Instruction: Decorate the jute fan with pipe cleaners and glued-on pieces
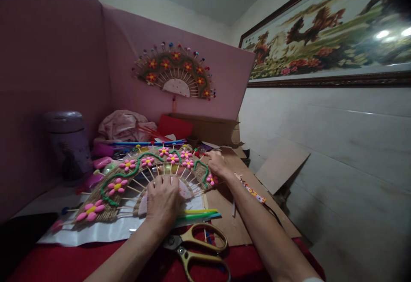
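A handmade craft fan (107, 190) of sticks and brown twine lies on the table, with pink clay flowers and a wavy green strip. My left hand (163, 199) rests over the pale half-round middle of the fan, its fingers bent down onto it and holding it. At the fan's upper right edge, my right hand (217, 163) has its fingertips pinched together, with a small red piece showing at them. Small coloured balls cap several stick ends along the rim. Gold-handled scissors (182, 252) lie just in front of my left wrist, by yellow and green sticks (199, 214).
A purple tumbler (67, 145) stands at left. Behind are pink cloth (123, 127), red paper (173, 127) and a cardboard box (208, 130). A similar finished fan (175, 73) hangs on the pink board (224, 76). Flat cardboard (239, 226) lies under my right arm.
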### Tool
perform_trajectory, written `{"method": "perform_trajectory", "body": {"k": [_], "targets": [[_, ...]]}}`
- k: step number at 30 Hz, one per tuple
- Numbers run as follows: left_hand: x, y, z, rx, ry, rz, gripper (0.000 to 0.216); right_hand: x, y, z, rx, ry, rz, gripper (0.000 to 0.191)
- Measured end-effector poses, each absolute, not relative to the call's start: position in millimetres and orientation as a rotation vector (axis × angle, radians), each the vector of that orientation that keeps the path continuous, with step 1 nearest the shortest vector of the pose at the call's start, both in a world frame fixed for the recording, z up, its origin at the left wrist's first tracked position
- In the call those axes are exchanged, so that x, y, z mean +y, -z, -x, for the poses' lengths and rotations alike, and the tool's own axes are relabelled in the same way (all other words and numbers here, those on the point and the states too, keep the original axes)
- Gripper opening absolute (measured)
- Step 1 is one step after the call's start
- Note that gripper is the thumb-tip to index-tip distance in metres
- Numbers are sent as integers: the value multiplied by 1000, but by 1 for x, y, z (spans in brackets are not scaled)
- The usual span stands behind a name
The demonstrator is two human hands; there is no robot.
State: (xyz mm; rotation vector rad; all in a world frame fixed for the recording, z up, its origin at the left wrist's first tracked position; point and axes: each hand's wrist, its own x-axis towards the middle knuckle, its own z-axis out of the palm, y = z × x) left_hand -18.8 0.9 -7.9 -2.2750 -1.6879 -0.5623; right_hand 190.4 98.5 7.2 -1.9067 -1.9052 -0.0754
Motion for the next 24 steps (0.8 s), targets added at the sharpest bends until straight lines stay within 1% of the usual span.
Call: {"method": "perform_trajectory", "body": {"k": [6, 11, 13, 16, 20, 24], "targets": [[1, 8, 18, -1692, 549, 2266, 23, 98, -5, -190, -1903, 106, 1902, 43], [1, 9, 19, -1687, 553, 2271, 22, 93, -12, -189, -1783, 193, 1903, 41], [1, 9, 19, -1672, 562, 2277, 22, 90, -16, -187, -1729, 240, 1879, 36], [0, 9, 19, -1665, 570, 2273, 23, 84, -22, -182, -1610, 317, 1801, 21], [-2, 5, 20, -1666, 572, 2268, 23, 74, -33, -174, -1499, 392, 1653, 25], [-3, 2, 21, -1613, 668, 2242, 18, 56, -43, -164, -1502, 368, 1457, 22]]}}
